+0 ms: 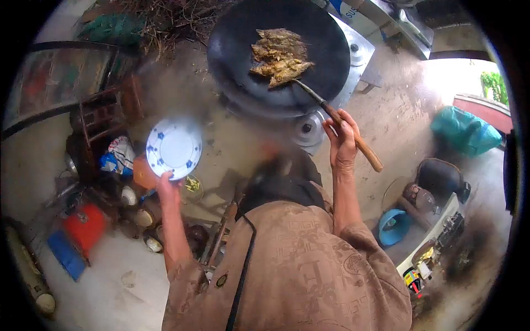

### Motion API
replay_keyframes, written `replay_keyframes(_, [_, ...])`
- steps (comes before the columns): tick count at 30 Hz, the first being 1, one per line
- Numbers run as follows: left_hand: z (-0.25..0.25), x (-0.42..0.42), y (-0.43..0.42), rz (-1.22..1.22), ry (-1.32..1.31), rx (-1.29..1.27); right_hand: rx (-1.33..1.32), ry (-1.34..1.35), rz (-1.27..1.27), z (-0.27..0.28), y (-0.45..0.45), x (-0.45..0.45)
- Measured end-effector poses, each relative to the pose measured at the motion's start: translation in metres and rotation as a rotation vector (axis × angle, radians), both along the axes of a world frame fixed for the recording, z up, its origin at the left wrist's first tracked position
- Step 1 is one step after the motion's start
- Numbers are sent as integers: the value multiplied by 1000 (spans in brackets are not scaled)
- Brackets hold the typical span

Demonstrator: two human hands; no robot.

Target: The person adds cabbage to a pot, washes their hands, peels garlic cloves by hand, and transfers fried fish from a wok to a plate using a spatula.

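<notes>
Several browned fried fish (280, 52) lie close together in a large dark wok (229, 60) at the top of the view. My right hand (343, 140) is wrapped round the wooden handle of a spatula (331, 112), whose metal end reaches into the wok and meets the lowest fish. How much of the blade sits under the fish I cannot tell. To the left, away from the wok, my left hand (167, 186) grips the near rim of a white plate (175, 148) with blue flowers. Nothing lies on that plate.
The wok stands on a metal gas stove (359, 49). Dry twigs (171, 25) are piled at its left. A blue basin (394, 227) and a green bag (465, 131) are at right; a red box (84, 229) and several pots (144, 218) are at lower left.
</notes>
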State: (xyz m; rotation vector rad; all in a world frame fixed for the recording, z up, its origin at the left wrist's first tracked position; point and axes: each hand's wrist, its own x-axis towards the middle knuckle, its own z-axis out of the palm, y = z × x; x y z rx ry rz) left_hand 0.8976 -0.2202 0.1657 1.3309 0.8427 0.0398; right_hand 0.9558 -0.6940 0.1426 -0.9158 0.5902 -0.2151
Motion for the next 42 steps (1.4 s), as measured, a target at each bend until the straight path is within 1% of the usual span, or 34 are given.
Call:
replay_keyframes(2, [15, 32, -4, -20, 29, -2, -6, -10, -2, 5, -1, -3])
replay_keyframes(4, [16, 58, -3, -39, 61, -8, -16, -16, -3, 13, -4, -10])
replay_keyframes(6, [10, 85, 1, -78, -19, 26, -72, -53, 43, 19, -11, -14])
replay_keyframes(7, [10, 102, -1, -72, 67, 73, -73, -55, 46, 24, -14, -15])
replay_keyframes(8, [-19, 118, 20, -147, -67, 7, -103, -60, 64, 30, -18, -15])
replay_keyframes(9, [-19, 133, 17, -186, -54, -24, -134, -62, 80, 38, -24, -15])
replay_keyframes(10, [-24, 148, 14, -213, -33, 34, -141, -62, 84, 44, -32, -14])
replay_keyframes(11, [-45, 163, 16, -225, -42, 106, -149, -67, 86, 54, -39, -10])
replay_keyframes(12, [-55, 177, 11, -382, -132, 185, -180, -101, 123, 67, -47, -7])
replay_keyframes(14, [-81, 207, 1, -626, -164, 385, -276, -143, 165, 84, -63, 3])
replay_keyframes(16, [-86, 223, -33, -661, -117, 392, -371, -180, 272, 124, -77, 23])
replay_keyframes(17, [-76, 225, -68, -610, -128, 279, -404, -210, 322, 139, -86, 34])
replay_keyframes(19, [-64, 227, -124, -536, -153, 164, -444, -218, 446, 157, -118, 62])
replay_keyframes(20, [-64, 228, -149, -466, -125, 60, -486, -243, 529, 173, -124, 80])
replay_keyframes(21, [-66, 233, -165, -396, -98, -45, -530, -220, 539, 189, -124, 97])
replay_keyframes(22, [-83, 239, -175, -398, -133, 74, -552, -248, 607, 198, -129, 114])
replay_keyframes(23, [-99, 239, -188, -366, -159, 33, -574, -273, 673, 206, -135, 131])
replay_keyframes(25, [-64, 230, -220, -385, -224, -140, -645, -249, 762, 225, -136, 156])
replay_keyframes(27, [-84, 236, -228, -338, -225, -166, -725, -268, 828, 241, -129, 176])
replay_keyframes(28, [-84, 234, -235, -310, -210, -188, -881, -319, 877, 252, -125, 182])
replay_keyframes(29, [-84, 229, -239, -295, -204, -198, -918, -345, 906, 257, -120, 187])
replay_keyframes(31, [-53, 228, -248, -301, -220, -249, -991, -399, 960, 270, -110, 198])
replay_keyframes(32, [-49, 229, -253, -289, -231, -246, -1057, -421, 997, 275, -106, 204])
replay_keyframes(34, [-48, 228, -261, -226, -245, -333, -1101, -559, 1027, 275, -105, 216])
replay_keyframes(35, [-49, 227, -263, -216, -243, -333, -1120, -629, 1040, 276, -104, 222])
replay_keyframes(37, [-59, 227, -262, -219, -256, -298, -1110, -524, 1219, 292, -100, 239])
replay_keyframes(38, [-63, 227, -263, -213, -257, -296, -1133, -507, 1233, 293, -97, 243])
replay_keyframes(39, [-71, 226, -263, -204, -260, -264, -1028, -511, 1315, 295, -96, 254])
replay_keyframes(40, [-73, 225, -264, -196, -266, -232, -1064, -654, 1359, 295, -93, 265])
replay_keyframes(42, [-74, 227, -266, -160, -267, -266, -1102, -809, 1404, 305, -83, 275])
